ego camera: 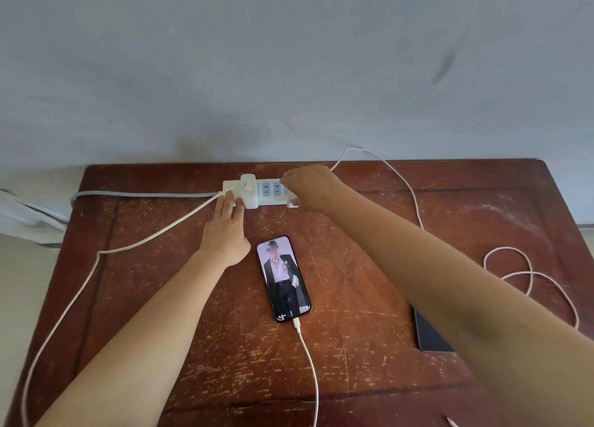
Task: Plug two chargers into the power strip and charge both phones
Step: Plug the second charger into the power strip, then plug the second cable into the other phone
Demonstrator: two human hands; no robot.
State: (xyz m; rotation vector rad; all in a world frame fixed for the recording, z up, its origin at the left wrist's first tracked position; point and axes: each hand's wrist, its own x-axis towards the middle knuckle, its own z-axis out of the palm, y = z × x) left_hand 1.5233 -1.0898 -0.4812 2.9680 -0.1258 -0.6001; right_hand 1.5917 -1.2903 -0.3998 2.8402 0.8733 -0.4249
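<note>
A white power strip (271, 190) lies at the far edge of the wooden table (353, 330). One white charger (248, 188) is plugged into its left end, and its cable (96, 259) loops round to a lit phone (283, 278) in the middle. My left hand (225, 230) lies flat with its fingertips against the strip's left end. My right hand (305, 185) is closed over the strip's right end on a second white charger (293, 204), mostly hidden. Its cable (414, 201) runs right in loops. A dark phone (429, 335) lies half under my right forearm.
The strip's grey cord (141, 195) runs left off the table. A grey wall stands right behind the table. A loose cable end (451, 422) shows at the near right edge. Pale floor lies to the left.
</note>
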